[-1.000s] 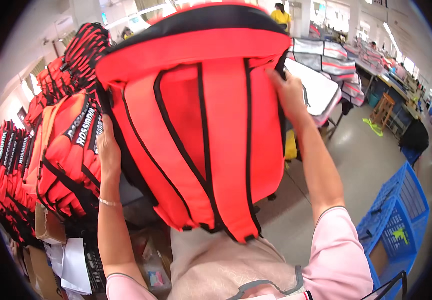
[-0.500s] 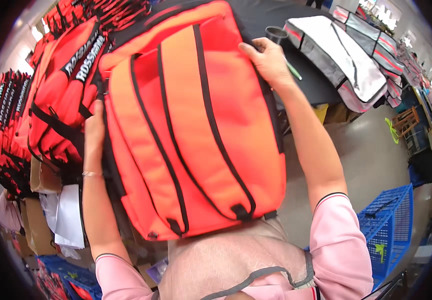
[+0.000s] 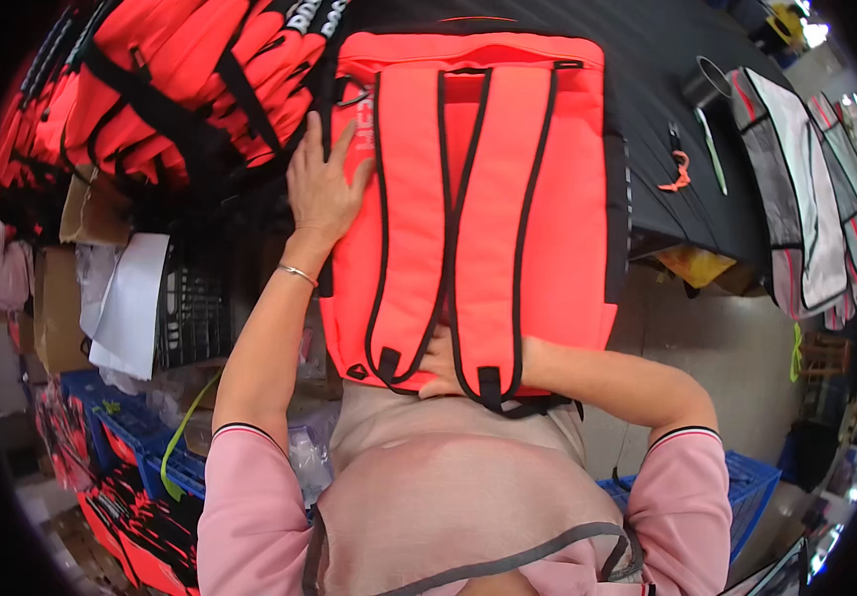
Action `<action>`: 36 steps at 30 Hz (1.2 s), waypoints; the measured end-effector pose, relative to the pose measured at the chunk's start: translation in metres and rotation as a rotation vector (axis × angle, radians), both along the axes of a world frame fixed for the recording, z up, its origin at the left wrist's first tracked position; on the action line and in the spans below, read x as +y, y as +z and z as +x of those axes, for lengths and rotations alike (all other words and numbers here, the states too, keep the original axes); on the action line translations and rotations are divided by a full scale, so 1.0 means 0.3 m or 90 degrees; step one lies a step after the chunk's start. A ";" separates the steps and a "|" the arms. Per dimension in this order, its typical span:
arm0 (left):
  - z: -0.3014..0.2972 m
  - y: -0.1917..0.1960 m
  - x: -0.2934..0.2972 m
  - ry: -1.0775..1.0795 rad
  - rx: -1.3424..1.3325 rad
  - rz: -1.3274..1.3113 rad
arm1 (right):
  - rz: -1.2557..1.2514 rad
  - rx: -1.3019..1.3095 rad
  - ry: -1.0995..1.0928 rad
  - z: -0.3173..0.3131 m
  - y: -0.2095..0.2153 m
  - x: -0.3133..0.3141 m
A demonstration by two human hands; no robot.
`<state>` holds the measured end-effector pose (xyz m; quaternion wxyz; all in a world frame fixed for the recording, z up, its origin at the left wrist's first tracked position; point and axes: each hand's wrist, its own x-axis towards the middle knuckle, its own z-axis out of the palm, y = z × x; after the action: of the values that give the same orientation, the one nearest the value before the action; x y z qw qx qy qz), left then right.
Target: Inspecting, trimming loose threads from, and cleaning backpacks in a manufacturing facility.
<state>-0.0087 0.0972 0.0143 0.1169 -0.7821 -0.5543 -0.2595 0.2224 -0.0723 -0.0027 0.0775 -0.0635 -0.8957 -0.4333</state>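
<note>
A bright red backpack [image 3: 582, 199] with black edging lies in front of me, its back panel and two shoulder straps facing up. Its upper part rests on the black-covered table [image 3: 662, 60], and its bottom reaches my waist. My left hand [image 3: 327, 189] is open, fingers spread on the pack's left side, beside a strap. Low on the pack, my right hand [image 3: 438, 368] passes beneath the right shoulder strap [image 3: 498, 228]. Its fingers show between the straps, lying flat on the panel near the bottom edge; the strap covers part of this hand.
Red bags [image 3: 175, 60] are piled at the left. On the table's right are a dark cup [image 3: 707, 81], a green-white pen-like stick [image 3: 713, 149], a small tool with an orange tie [image 3: 679, 169] and grey-white bags [image 3: 796, 189]. Blue crates [image 3: 751, 497] and a black crate [image 3: 190, 313] stand lower down.
The backpack has come down from a tilted, raised hold to lie straight. My right hand has left its upper right edge and gone under the right strap. My left hand now lies spread on the side.
</note>
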 end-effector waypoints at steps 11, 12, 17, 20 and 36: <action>0.002 0.054 -0.308 -0.236 0.208 -0.249 | -0.563 0.505 -0.421 0.267 0.061 0.418; -0.009 0.051 -0.389 -0.323 0.177 -0.323 | -0.569 0.504 -0.416 0.251 0.052 0.398; -0.098 -0.004 -0.707 -0.509 -0.114 -0.456 | -0.527 -0.071 -0.144 0.128 0.005 -0.004; -0.130 -0.024 -0.700 -0.440 -0.180 -0.447 | -0.883 0.016 -0.105 0.202 0.034 -0.090; 0.010 0.309 -0.351 -0.378 -0.336 -0.015 | -0.335 0.885 -0.441 0.510 0.632 0.190</action>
<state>-0.0056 -0.0082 0.1071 -0.1187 -0.8160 -0.3178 -0.4681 0.3753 -0.0152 0.1869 0.4591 -0.6068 -0.6450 -0.0704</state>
